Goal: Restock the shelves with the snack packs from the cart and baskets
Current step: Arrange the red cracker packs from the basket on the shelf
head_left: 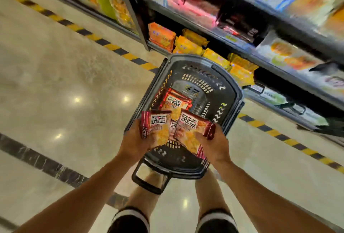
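Observation:
A dark plastic basket [230, 91] stands on the floor in front of the shelves. My left hand [135, 139] grips a red-and-yellow snack pack [158, 123] above the basket's near end. My right hand [214, 143] grips another pack of the same kind [193, 125], with a further pack partly showing beneath it. One more such pack [176, 100] lies inside the basket. Both hands are close together over the basket.
Shelves [279, 28] run along the right, holding orange and yellow packs [188, 45] low down and pink, black and blue ones above. A yellow-black floor stripe [104, 41] runs along the shelf base. The basket's handle [149, 178] hangs toward my legs. Polished floor spreads to the left.

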{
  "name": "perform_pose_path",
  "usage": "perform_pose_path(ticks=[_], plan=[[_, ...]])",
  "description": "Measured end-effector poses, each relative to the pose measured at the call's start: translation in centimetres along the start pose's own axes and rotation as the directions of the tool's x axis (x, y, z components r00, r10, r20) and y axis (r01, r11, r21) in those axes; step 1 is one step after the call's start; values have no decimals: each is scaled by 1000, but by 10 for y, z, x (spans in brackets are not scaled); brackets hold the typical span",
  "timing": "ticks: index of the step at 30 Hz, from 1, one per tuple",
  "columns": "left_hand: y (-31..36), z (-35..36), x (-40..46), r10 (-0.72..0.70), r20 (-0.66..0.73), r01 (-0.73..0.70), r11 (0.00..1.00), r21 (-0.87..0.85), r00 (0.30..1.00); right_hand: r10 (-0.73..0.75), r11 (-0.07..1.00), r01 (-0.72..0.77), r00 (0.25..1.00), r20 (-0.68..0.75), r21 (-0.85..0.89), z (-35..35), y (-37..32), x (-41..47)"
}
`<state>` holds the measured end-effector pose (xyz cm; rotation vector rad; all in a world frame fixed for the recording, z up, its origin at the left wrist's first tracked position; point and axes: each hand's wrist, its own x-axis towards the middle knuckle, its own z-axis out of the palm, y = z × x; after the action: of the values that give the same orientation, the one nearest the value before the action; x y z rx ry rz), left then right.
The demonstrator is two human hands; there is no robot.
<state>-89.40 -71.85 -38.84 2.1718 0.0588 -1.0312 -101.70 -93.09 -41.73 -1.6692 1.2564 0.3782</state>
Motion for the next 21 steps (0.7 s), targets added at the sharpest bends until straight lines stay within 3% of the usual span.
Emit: perform_pose_path(ticks=[8, 14, 21], plan=[[85, -104, -115, 125, -62, -137, 957, -256, 990, -215, 952, 231, 972, -99, 199, -102, -94, -143], [132, -163, -181, 247, -33, -247, 935, -255, 968, -330, 899, 356, 933, -140, 255, -146, -136, -224], [179, -181, -251, 393, -23, -384, 880, -279, 919, -429, 810, 471, 882, -195, 350, -200, -158, -292]])
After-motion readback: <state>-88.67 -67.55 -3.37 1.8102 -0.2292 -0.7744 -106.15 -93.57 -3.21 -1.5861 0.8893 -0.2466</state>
